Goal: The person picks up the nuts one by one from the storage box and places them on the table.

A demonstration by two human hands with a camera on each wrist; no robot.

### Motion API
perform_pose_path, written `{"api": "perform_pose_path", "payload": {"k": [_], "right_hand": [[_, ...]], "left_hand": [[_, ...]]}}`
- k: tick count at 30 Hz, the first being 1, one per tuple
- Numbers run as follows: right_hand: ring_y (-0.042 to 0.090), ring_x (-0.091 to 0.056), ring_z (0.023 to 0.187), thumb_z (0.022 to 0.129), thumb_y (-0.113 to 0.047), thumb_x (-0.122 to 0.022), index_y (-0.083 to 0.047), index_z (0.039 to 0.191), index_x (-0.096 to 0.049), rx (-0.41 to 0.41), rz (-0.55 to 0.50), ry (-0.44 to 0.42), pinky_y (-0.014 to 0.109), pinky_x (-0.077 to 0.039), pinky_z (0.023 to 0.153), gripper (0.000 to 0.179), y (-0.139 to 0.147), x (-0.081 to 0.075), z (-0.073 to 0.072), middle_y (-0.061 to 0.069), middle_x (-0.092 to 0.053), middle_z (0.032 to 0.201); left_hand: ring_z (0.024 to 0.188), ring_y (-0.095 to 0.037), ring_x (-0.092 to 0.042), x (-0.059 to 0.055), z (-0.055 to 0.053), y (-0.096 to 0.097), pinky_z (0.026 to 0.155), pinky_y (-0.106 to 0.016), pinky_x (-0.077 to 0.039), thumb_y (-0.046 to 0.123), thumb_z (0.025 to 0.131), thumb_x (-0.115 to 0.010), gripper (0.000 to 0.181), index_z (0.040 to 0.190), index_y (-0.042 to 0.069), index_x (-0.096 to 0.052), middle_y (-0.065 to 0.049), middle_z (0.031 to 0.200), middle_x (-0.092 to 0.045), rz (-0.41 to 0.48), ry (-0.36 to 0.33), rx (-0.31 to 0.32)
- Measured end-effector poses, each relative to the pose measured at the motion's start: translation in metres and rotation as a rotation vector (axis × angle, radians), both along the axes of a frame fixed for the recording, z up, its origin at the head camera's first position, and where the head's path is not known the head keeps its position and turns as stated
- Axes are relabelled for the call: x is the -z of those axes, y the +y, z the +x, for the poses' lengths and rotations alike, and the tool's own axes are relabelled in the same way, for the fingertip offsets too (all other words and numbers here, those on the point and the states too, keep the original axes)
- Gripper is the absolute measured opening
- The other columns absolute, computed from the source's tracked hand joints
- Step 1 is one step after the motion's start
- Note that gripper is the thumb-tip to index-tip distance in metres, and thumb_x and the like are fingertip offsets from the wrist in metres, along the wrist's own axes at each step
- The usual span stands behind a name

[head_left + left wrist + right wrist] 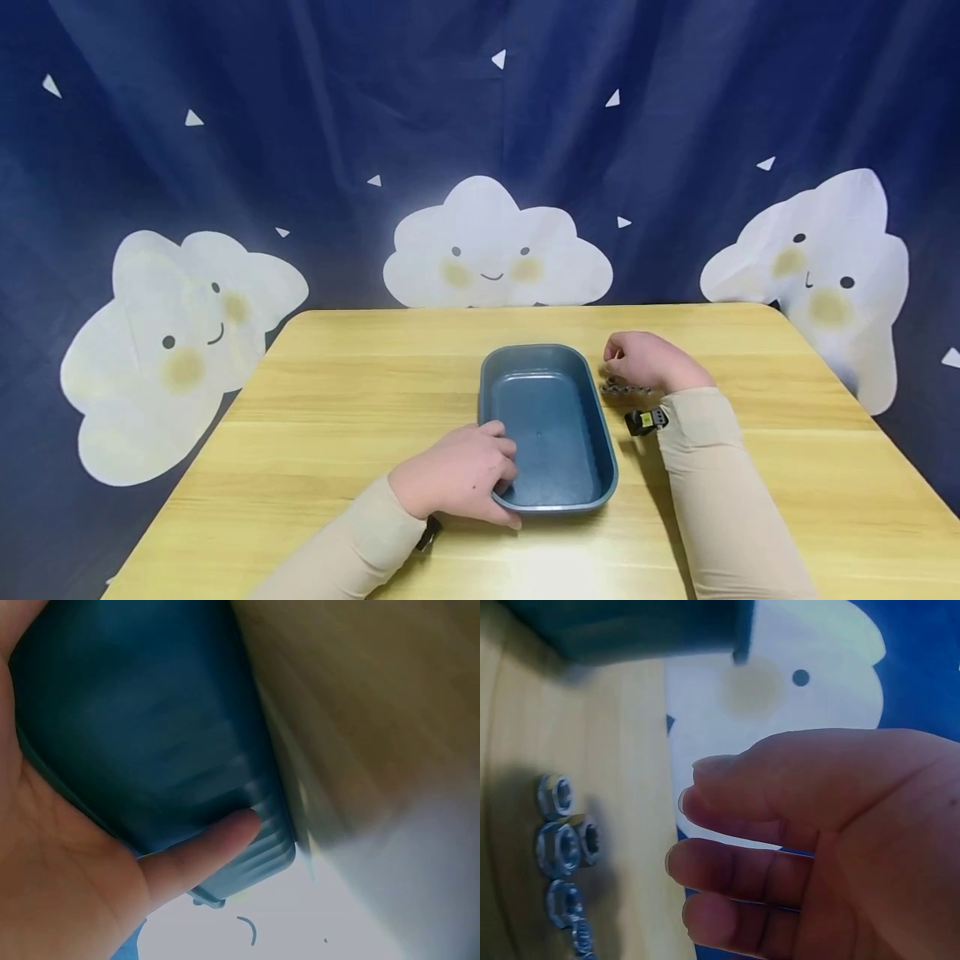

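A dark blue-green plastic bin stands on the wooden table. My left hand grips its near left corner, fingers bent over the rim and thumb along the outer wall. In the left wrist view the thumb lies against the ribbed side of the bin. Right of the bin, my right hand is above a small group of metal hex nuts. The right wrist view shows its fingers loosely bent, thumb close to the index finger, nothing visible between them. Several nuts lie beside these fingertips.
The light wooden table has rounded far corners. Behind it hangs a dark blue curtain printed with white clouds. A small black wrist camera sits at the right cuff.
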State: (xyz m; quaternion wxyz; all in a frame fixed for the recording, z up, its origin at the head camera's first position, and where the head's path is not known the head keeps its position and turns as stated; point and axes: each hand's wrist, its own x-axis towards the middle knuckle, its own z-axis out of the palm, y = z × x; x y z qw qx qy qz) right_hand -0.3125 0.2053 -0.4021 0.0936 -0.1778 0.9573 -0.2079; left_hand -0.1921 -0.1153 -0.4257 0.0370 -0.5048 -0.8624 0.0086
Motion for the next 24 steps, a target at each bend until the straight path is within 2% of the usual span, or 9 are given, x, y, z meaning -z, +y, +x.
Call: {"api": "perform_pose_path", "payload": {"k": [3, 6, 8, 11, 14, 17, 20, 24], "right_hand": [[0.02, -0.057, 0.074, 0.092, -0.018, -0.06, -0.01, 0.095, -0.064, -0.011, -0.009, 0.011, 0.04, -0.046, 0.072, 0.01, 0.0, -0.005, 0.002, 0.002, -0.064, 0.086], [0.021, -0.057, 0.075, 0.091, -0.019, -0.06, -0.01, 0.095, -0.064, -0.015, -0.023, 0.03, 0.041, -0.046, 0.072, 0.01, 0.0, -0.012, 0.005, 0.003, -0.064, 0.086], [0.022, -0.057, 0.076, 0.091, -0.019, -0.059, -0.011, 0.095, -0.064, -0.009, -0.024, 0.046, 0.041, -0.046, 0.073, 0.01, 0.0, -0.017, 0.007, 0.003, -0.063, 0.085], [0.023, -0.057, 0.078, 0.091, -0.018, -0.058, -0.011, 0.096, -0.065, -0.008, -0.022, 0.062, 0.042, -0.046, 0.075, 0.011, -0.001, -0.025, 0.01, 0.003, -0.063, 0.086], [0.023, -0.058, 0.082, 0.093, -0.019, -0.058, -0.011, 0.1, -0.065, -0.007, -0.017, 0.085, 0.044, -0.046, 0.078, 0.013, -0.002, -0.031, 0.014, 0.003, -0.063, 0.089], [0.024, -0.06, 0.087, 0.095, -0.022, -0.059, -0.01, 0.106, -0.066, -0.014, -0.038, 0.13, 0.046, -0.047, 0.083, 0.017, -0.006, -0.039, 0.023, 0.004, -0.065, 0.095], [0.029, -0.062, 0.096, 0.097, -0.023, -0.059, -0.007, 0.115, -0.067, -0.03, -0.093, 0.195, 0.049, -0.047, 0.088, 0.025, -0.01, -0.048, 0.035, 0.008, -0.066, 0.105], [0.035, -0.06, 0.111, 0.097, -0.024, -0.061, -0.006, 0.127, -0.064, -0.014, -0.133, 0.332, 0.053, -0.046, 0.093, 0.035, -0.009, -0.055, 0.048, 0.012, -0.062, 0.121]], "left_hand": [[0.086, -0.01, -0.04, 0.0, 0.002, -0.001, 0.062, -0.021, -0.033, 0.074, 0.072, -0.073, 0.047, 0.068, 0.03, -0.056, 0.016, 0.083, -0.046, 0.006, -0.001, -0.014], [0.103, -0.013, -0.047, -0.003, 0.003, -0.002, 0.075, -0.026, -0.042, 0.075, 0.069, -0.074, 0.048, 0.078, 0.029, -0.064, 0.012, 0.098, -0.055, 0.034, 0.004, -0.025], [0.118, -0.017, -0.048, -0.005, 0.004, -0.002, 0.087, -0.034, -0.046, 0.077, 0.068, -0.074, 0.054, 0.088, 0.026, -0.068, 0.007, 0.113, -0.059, 0.057, -0.006, -0.028], [0.136, -0.026, -0.041, -0.009, 0.006, -0.002, 0.101, -0.046, -0.044, 0.08, 0.071, -0.069, 0.068, 0.109, 0.024, -0.069, -0.003, 0.136, -0.056, 0.077, -0.051, -0.037], [0.144, -0.032, -0.033, -0.011, 0.007, -0.003, 0.109, -0.053, -0.036, 0.083, 0.078, -0.059, 0.081, 0.133, 0.023, -0.062, -0.009, 0.152, -0.046, 0.085, -0.099, -0.061], [0.149, -0.033, -0.024, -0.014, 0.007, -0.007, 0.114, -0.055, -0.028, 0.077, 0.086, -0.054, 0.085, 0.15, 0.021, -0.047, -0.01, 0.16, -0.034, 0.128, -0.136, -0.108], [0.152, -0.035, -0.018, -0.019, 0.004, -0.015, 0.116, -0.057, -0.023, 0.07, 0.091, -0.054, 0.087, 0.159, 0.018, -0.033, -0.01, 0.166, -0.022, 0.197, -0.146, -0.188], [0.153, -0.033, -0.014, -0.023, -0.002, -0.026, 0.117, -0.056, -0.018, 0.073, 0.094, -0.046, 0.091, 0.162, 0.017, -0.025, -0.009, 0.168, -0.014, 0.258, -0.114, -0.316]]}}
